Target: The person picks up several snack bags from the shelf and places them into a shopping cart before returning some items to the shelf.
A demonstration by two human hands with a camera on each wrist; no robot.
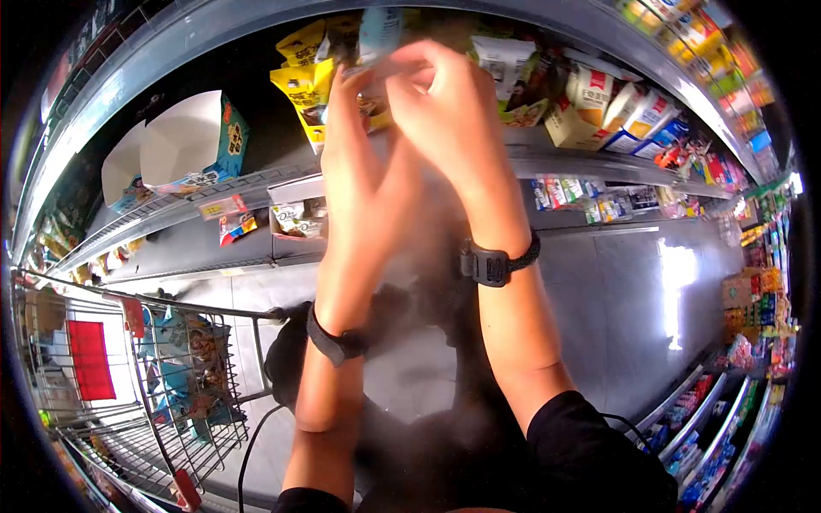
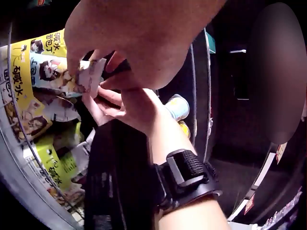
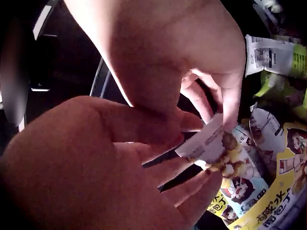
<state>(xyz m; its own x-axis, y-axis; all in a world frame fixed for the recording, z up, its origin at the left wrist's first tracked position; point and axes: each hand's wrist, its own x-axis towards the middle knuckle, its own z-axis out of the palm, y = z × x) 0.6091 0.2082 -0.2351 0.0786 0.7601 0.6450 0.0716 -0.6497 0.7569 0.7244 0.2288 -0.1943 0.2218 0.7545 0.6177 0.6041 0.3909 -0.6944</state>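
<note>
A light-blue and white snack packet [image 2: 55, 72] [image 3: 237, 179] with a white end strip is between the two hands. Around its end curl the fingers of my left hand [image 1: 363, 184], which fills the top of the left wrist view and the lower left of the right wrist view. The fingertips of my right hand [image 1: 453, 124] pinch the white strip from the other side. Yellow snack bags [image 1: 304, 94] [image 2: 24, 81] [image 3: 278, 206] stand on the shelf just beyond. The hands hide part of the packet, and motion blurs them in the head view.
Green bags [image 1: 523, 111] [image 2: 55, 167] and boxed packets [image 1: 590, 107] sit to the right on the shelf. Open cartons [image 1: 184, 141] stand at the left. A wire cart [image 1: 192, 376] holding blue packages is at the lower left, and racks [image 1: 710, 419] are at the lower right.
</note>
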